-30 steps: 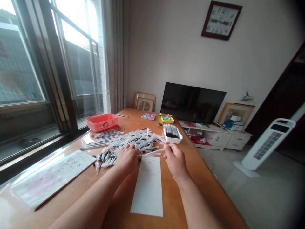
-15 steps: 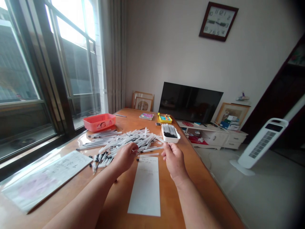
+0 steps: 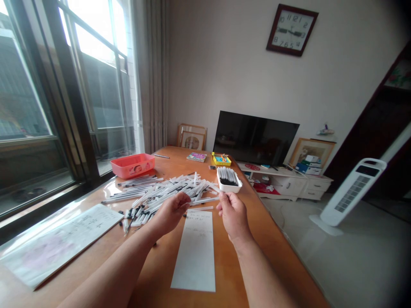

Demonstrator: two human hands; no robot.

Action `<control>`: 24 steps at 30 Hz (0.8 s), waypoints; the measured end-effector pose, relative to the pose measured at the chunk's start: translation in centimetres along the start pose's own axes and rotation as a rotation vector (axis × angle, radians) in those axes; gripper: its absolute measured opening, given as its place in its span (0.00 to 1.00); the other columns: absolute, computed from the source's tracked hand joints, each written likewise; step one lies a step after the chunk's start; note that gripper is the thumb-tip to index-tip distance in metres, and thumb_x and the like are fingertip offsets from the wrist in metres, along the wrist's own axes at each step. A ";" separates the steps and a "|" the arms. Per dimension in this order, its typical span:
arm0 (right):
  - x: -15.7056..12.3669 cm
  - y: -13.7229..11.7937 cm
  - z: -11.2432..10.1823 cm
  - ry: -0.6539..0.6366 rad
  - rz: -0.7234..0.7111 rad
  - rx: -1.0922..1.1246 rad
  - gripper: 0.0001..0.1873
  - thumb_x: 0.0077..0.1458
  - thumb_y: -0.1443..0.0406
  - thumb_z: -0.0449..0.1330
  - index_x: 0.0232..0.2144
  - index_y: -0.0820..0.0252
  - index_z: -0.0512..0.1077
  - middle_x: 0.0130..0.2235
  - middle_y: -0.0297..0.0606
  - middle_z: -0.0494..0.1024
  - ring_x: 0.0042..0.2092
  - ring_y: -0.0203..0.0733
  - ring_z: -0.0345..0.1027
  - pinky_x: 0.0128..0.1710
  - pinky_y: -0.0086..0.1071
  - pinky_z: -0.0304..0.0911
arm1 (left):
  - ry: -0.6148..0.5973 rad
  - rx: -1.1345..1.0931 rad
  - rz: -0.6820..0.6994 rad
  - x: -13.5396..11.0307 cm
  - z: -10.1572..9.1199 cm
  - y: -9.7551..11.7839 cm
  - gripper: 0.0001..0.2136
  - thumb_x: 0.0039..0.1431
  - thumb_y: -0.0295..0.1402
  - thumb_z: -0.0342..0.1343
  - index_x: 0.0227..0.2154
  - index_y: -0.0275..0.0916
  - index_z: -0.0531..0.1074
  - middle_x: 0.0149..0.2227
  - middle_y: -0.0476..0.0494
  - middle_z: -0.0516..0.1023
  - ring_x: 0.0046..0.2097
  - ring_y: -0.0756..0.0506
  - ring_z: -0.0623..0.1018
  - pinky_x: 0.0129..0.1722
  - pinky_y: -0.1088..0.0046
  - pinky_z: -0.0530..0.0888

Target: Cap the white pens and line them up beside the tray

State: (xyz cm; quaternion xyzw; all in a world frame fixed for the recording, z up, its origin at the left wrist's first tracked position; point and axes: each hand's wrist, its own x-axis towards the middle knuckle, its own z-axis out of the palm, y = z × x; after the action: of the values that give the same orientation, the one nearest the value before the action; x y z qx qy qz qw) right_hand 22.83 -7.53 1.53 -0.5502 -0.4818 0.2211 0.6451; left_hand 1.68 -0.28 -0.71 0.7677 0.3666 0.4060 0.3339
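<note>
My left hand (image 3: 173,210) is closed in a pinch at the near edge of a pile of clear pen barrels (image 3: 173,189). Whatever its fingertips hold is hidden or too small to make out. My right hand (image 3: 233,212) is also closed, thumb against forefinger, just in front of a white tray (image 3: 231,188) filled with black-tipped pens (image 3: 227,174). The end of one clear barrel (image 3: 205,200) comes close to its fingertips; I cannot tell whether they grip it. Between and below the hands lies a long sheet of paper (image 3: 194,256) with faint handwriting at its top.
A booklet (image 3: 64,244) lies at the left. Black caps and short white parts (image 3: 138,216) lie by the pile. Behind stand a red plastic basket (image 3: 132,167), a magazine (image 3: 197,157) and a yellow box (image 3: 221,160). The table's right edge (image 3: 279,226) runs beside my right arm.
My left hand has shifted slightly to the right, its fingers curled a little more. My right hand has barely moved. The whole view has shifted slightly.
</note>
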 end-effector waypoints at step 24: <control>-3.5 -2.2 2.8 -0.489 -0.263 -0.338 0.15 0.63 0.62 0.54 0.49 0.53 0.76 0.30 0.33 0.79 0.30 0.39 0.70 0.34 0.30 0.61 | 0.334 -0.862 -0.365 -0.5 -0.5 3.7 0.22 0.48 0.42 0.70 0.44 0.36 0.77 0.34 0.42 0.81 0.37 0.47 0.79 0.40 0.72 0.73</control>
State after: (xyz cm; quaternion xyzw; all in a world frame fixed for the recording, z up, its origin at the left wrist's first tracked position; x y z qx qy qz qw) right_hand 18.31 -9.64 2.08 -0.5132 -0.7193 0.1785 0.4329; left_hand 2.19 -2.46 2.33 0.4074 0.3422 0.5730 0.6234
